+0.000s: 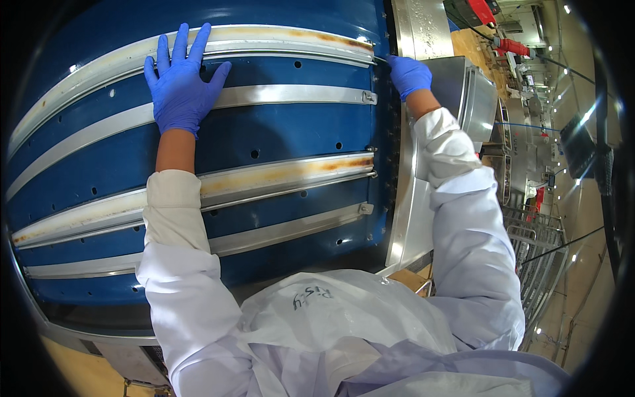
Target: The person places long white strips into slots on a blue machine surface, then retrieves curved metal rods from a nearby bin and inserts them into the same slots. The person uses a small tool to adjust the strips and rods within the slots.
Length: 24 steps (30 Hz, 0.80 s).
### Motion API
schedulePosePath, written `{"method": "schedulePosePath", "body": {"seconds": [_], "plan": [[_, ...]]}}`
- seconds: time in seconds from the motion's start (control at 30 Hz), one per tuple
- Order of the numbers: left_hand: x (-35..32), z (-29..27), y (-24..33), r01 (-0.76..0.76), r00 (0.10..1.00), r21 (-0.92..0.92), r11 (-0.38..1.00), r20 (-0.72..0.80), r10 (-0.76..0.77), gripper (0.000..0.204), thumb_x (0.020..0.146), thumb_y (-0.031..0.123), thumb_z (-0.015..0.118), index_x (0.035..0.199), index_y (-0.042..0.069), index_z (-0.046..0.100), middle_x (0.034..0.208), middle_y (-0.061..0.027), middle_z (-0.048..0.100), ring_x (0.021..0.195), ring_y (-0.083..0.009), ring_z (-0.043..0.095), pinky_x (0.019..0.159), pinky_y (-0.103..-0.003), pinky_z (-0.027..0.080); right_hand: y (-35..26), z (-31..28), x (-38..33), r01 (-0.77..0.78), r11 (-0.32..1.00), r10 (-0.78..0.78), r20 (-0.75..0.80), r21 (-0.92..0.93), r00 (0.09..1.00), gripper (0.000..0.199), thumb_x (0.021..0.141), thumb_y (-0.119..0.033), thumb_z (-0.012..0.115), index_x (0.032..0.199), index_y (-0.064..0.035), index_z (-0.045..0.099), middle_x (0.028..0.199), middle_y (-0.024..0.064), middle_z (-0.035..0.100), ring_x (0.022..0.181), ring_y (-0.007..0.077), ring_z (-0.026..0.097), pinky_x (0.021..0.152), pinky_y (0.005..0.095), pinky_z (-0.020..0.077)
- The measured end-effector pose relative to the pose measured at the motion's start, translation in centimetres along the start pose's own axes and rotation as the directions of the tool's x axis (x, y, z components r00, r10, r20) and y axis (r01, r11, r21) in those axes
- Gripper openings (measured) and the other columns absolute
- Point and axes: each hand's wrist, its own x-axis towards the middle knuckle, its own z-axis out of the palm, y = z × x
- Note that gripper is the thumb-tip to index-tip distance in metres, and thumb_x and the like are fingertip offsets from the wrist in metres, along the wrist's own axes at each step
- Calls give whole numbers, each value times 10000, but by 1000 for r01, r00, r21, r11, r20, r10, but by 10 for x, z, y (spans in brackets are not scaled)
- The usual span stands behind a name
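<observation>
Gloved in blue, my left hand (182, 89) lies with its fingers spread over the upper off-white bar (278, 38) and the blue surface (284, 126) below it. My right hand (409, 76), in a matching glove, is closed at the right end of that bar. Its fingers pinch the tip of a thin metal rod (378, 60); most of the grip is hidden. Below my left hand, a narrow metal strip (291, 94) runs across the blue surface. Under my left forearm passes a second off-white bar (284, 180) with brown stains.
A lower metal strip (297, 228) crosses the blue surface, which has several small holes. To the right stand a steel frame (423, 30) and a steel box (473, 99). Farther right are a red connector (512, 46) on a cable and metal racks (539, 264).
</observation>
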Motion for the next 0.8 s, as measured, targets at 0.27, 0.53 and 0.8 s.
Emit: {"method": "schedulePosePath", "body": {"seconds": [0.27,0.53,0.8], "plan": [[0,-5,0,8,1000,20,1000,8,-9,669,827,532,631,1431,346,411,1504,-45,373,1404,-346,295,1132,-572,178,11,12,32,71,997,-71,-69,9,995,290,941,-133,446,1193,-149,590,966,124,693,878,327,682,718,435,542],[2,-8,3,32,997,23,999,69,-34,660,844,519,614,1439,330,400,1523,-42,338,1419,-344,258,1147,-555,157,13,8,17,62,993,-79,170,101,982,275,930,-283,511,1158,-157,598,1032,142,677,956,342,659,813,453,527],[2,-12,4,40,996,-26,999,75,-38,644,844,496,626,1423,291,430,1495,-76,376,1405,-352,272,1146,-527,162,26,-38,-41,89,907,-140,96,412,985,382,944,-396,541,1234,-151,581,1094,142,672,1011,281,646,828,397,514]]}}
